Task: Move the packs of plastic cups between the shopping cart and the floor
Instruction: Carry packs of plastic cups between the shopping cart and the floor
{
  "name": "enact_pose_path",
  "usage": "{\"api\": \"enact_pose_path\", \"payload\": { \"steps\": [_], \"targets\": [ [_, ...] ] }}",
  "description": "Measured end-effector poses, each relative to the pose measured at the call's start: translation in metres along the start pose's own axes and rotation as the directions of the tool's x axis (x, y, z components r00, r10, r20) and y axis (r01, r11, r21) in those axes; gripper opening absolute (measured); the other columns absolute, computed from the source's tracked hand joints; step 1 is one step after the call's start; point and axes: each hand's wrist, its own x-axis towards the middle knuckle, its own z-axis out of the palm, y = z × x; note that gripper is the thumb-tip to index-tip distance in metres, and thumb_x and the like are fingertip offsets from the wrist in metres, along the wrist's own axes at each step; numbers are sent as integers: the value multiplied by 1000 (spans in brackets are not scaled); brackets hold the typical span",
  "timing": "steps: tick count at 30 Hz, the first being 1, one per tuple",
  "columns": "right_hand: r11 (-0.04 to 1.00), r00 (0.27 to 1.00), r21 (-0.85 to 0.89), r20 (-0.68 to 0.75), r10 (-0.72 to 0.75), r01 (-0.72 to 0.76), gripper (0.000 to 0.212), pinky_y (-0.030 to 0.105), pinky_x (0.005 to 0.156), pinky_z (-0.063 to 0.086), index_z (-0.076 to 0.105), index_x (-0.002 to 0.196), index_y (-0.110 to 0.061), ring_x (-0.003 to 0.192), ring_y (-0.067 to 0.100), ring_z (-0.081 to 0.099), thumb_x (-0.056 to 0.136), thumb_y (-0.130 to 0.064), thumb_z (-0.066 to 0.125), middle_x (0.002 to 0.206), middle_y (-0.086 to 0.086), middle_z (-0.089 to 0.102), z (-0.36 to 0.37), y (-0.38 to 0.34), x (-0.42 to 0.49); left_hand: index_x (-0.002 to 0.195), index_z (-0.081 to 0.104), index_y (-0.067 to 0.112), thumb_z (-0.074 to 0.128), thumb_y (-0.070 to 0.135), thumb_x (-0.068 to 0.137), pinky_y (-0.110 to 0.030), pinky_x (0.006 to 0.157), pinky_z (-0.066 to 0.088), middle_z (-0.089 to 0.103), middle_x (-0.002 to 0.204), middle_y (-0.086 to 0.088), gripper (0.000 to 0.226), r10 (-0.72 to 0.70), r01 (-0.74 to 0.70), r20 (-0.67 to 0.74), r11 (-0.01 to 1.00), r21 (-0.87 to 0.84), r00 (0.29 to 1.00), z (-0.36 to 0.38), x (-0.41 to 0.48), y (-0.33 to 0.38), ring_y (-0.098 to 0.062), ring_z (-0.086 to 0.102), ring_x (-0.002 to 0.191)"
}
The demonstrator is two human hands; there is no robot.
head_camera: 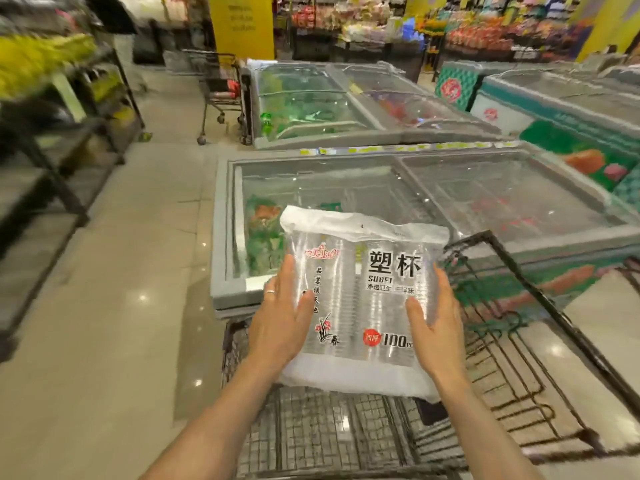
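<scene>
Head view | pack of plastic cups in the air over the shopping cart, label up | left hand grip: straight fingers flat on pack's left edge, thumb on front | right hand grip: same on right edge | chest freezer just beyond cart

A plain, pale metal ring bands one finger of the person's left hand, on the outer side, away from the grip. Across the grip, the right hand is bare. Behind the grip, both forearms run bare to the frame's bottom edge.
</scene>
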Motion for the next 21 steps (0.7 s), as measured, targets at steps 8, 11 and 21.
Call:
{"api": "enact_pose_path", "payload": {
  "steps": [8, 11, 21],
  "targets": [
    [996, 960, 9, 268, 83, -89, 72, 16, 106, 19, 22, 155, -21, 140, 11, 29, 94, -54, 41, 156, 2, 31, 108, 83, 2, 155, -1, 43, 27, 59, 92, -51, 97, 41, 52, 137, -8, 71, -222, 218, 25, 968, 121, 975, 67, -8, -103, -33, 53, 111],
    [990, 926, -27, 350, 140, -140, 66, 28, 107, 24, 16, 155, -31, 134, -1, 24, 99, -43, 48, 158, -8, 25, 145, 112, -11, 153, -4, 47, 36, 51, 96, -51, 104, 40, 47, 145, -3, 69, -292, 287, 35, 952, 109, 956, 92, -21, -135, -28, 50, 121],
    [961, 820, -171, 503, 274, -216, 67, 29, 101, 29, 11, 154, -36, 123, 1, 35, 98, -46, 46, 153, -12, 27, 259, 211, -48, 152, -6, 49, 50, 32, 98, -25, 76, 45, 43, 143, -1, 79, -416, 405, 81, 906, 123, 906, 185, -45, -242, -7, 52, 96]
  ]
}}
